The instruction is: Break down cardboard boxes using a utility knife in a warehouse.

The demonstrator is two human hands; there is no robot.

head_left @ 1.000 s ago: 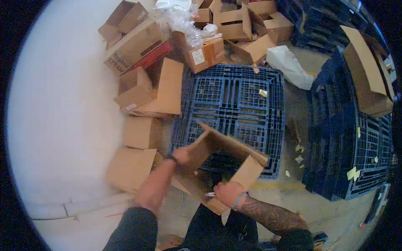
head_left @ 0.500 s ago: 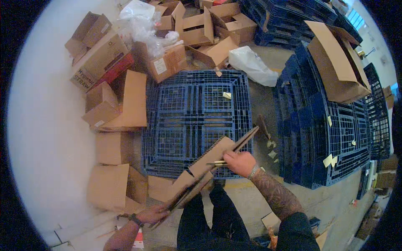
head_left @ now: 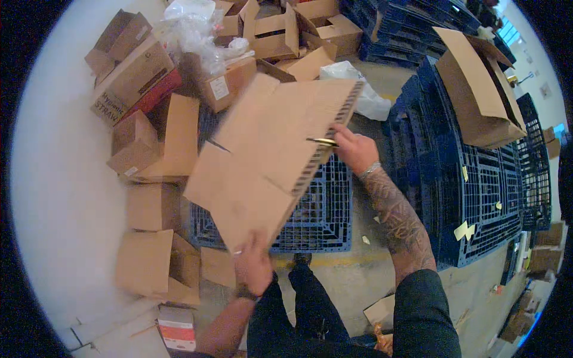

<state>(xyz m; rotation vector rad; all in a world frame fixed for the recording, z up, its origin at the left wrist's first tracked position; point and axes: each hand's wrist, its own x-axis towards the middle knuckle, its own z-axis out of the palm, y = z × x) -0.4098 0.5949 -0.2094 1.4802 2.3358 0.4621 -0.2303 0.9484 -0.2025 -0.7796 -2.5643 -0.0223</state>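
Observation:
A flattened cardboard box point(head_left: 262, 131) is held up in front of me, its broad brown face and slotted flaps showing. My right hand point(head_left: 357, 150) is closed on its right edge. A slim dark and gold pen-like tool point(head_left: 323, 142) also sticks out from the fingers of that hand. At the lower corner of the cardboard, my left hand point(head_left: 253, 265) grips the edge, its fingers a little blurred. Below the cardboard lies a blue plastic pallet point(head_left: 322, 215), partly hidden by it.
Open cardboard boxes point(head_left: 143, 262) line the white wall on the left; more are heaped at the back with clear plastic wrap point(head_left: 200, 33). A white plastic bag point(head_left: 371, 102) lies behind the pallet. Stacked blue pallets point(head_left: 430, 155) stand on the right, topped by an open box point(head_left: 477, 89).
The flattened box has swung up and away from me, turning its broad face into view over the pallet. My left hand has moved up and right; my right hand has risen.

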